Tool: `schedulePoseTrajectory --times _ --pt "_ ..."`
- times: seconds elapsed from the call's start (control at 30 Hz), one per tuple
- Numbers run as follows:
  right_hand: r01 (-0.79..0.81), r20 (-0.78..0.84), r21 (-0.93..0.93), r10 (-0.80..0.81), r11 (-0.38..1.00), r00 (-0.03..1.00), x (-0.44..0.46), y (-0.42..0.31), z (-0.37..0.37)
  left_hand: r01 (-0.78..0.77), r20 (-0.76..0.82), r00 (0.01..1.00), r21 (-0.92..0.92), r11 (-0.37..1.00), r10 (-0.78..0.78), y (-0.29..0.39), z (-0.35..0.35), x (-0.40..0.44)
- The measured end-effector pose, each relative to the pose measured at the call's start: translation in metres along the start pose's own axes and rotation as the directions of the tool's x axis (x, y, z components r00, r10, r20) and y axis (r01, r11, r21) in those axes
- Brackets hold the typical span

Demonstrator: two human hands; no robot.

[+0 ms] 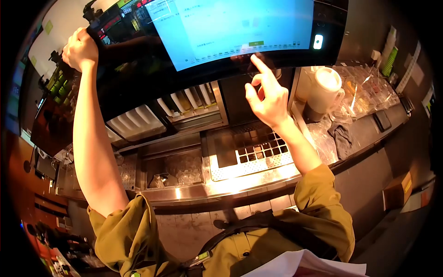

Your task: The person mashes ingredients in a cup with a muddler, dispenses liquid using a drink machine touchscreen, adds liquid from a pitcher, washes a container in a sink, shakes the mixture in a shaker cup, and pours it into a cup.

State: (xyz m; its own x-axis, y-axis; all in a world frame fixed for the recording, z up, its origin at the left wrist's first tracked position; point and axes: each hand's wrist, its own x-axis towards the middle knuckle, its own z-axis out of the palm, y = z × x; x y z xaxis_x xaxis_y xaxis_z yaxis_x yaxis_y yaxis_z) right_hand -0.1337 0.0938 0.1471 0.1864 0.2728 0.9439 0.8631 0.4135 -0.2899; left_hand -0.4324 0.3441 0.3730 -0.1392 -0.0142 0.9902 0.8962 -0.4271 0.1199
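A large black machine with a lit blue touchscreen point(240, 27) fills the top of the view. My right hand point(268, 97) is just below the screen's lower edge, its index finger stretched toward the screen and the other fingers loosely curled, holding nothing. Whether the fingertip touches the glass I cannot tell. At the upper left, my left hand point(80, 50) is closed around the side edge of the black machine point(129, 60); its fingertips are partly hidden. A small green button point(256, 43) shows on the screen near my right fingertip.
Below the machine is a steel counter with a drip grate point(263, 152) and an ice bin point(173, 173). To the right stand a white-lidded pitcher point(326, 87), a dark cloth point(341, 140) and a black phone-like slab point(382, 121). White containers point(138, 122) line the left.
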Motion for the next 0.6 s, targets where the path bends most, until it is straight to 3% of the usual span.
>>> schedulePoseTrajectory --times 0.4,0.6 --pt "0.054 0.007 -0.04 -0.054 0.998 0.999 0.016 -0.015 0.023 0.007 -0.031 0.999 -0.063 0.998 -0.009 0.011 -0.007 -0.003" --pt "0.095 -0.038 -0.068 -0.098 0.993 0.994 0.021 -0.011 0.031 -0.043 -0.076 0.996 0.007 0.999 0.044 0.017 -0.013 -0.005"
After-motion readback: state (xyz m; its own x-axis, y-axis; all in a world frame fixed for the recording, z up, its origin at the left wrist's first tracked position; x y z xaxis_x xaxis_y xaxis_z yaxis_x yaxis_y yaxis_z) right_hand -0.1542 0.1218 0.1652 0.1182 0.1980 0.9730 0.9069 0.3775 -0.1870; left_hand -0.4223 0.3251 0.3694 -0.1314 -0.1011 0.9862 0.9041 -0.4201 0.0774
